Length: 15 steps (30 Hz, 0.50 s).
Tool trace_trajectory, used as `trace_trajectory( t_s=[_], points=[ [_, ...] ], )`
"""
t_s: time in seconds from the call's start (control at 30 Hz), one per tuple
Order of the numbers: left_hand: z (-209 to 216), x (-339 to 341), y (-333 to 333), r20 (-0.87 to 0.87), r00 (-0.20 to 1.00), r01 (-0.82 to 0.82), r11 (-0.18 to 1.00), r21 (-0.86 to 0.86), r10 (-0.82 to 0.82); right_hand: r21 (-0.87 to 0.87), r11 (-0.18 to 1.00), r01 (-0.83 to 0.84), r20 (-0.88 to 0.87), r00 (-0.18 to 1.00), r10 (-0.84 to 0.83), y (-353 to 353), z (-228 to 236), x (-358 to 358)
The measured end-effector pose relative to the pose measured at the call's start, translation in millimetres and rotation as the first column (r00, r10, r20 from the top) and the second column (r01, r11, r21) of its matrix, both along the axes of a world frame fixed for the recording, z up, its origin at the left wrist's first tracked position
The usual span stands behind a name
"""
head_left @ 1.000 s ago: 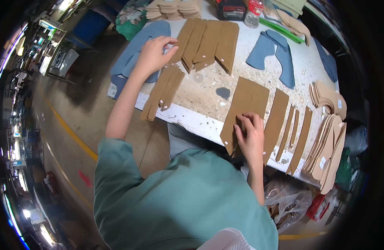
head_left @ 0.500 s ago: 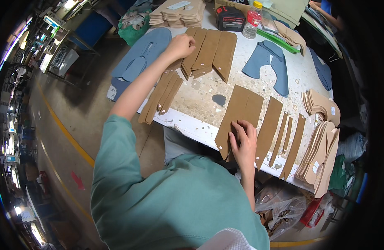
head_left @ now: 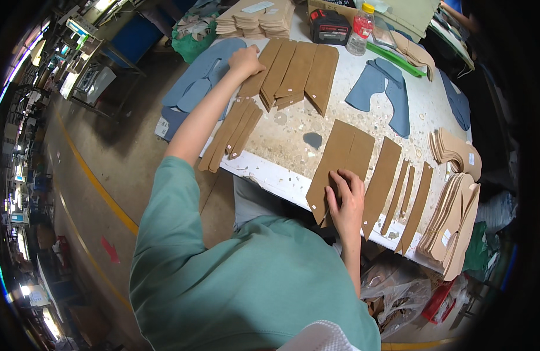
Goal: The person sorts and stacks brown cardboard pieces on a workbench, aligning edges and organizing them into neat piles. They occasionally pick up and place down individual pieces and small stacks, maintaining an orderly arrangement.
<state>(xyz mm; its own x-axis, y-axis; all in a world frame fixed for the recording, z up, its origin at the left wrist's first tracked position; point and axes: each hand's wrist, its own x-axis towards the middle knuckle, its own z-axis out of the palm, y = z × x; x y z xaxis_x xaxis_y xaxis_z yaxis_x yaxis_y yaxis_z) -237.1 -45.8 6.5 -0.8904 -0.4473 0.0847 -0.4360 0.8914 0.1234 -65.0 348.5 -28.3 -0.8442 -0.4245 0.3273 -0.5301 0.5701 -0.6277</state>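
My left hand (head_left: 245,61) is at the far left edge of a row of brown flat cut pieces (head_left: 293,70), laid in overlapping piles with pointed near ends and small white labels. Its fingers are curled in at the leftmost pile, and whatever they grip is hidden. My right hand (head_left: 347,202) lies with fingers apart on the lower part of a wide brown panel (head_left: 343,146), which has a slit near its top. Right of that panel are a brown strip (head_left: 382,184), two narrow strips and a longer strip (head_left: 418,205). Below the row rests a bundle of narrow brown strips (head_left: 232,131).
Blue cut pieces (head_left: 202,73) lie at the left edge, with another blue piece (head_left: 393,96) at right. Beige stacks (head_left: 451,219) line the right edge. A battery pack (head_left: 329,27), a bottle (head_left: 360,35) and a green tray (head_left: 398,60) stand at the back.
My left hand has shifted left, from above the brown piles to the leftmost pile's edge. My right hand keeps its place on the wide panel. The whole view has shifted slightly.
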Motion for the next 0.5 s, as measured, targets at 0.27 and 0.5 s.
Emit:
trace_trajectory(
  t_s=[0.27,0.5],
  points=[
    [-11,-9,-18,-0.068,0.983,0.179,0.972,0.151,-0.170,-0.004,1.000,-0.009,-0.012,1.000,0.009,0,-1,0],
    [24,10,-15,-0.415,0.877,0.475,0.558,0.680,-0.240,-0.004,1.000,0.010,0.007,1.000,-0.010,-1,-1,1]
  ],
)
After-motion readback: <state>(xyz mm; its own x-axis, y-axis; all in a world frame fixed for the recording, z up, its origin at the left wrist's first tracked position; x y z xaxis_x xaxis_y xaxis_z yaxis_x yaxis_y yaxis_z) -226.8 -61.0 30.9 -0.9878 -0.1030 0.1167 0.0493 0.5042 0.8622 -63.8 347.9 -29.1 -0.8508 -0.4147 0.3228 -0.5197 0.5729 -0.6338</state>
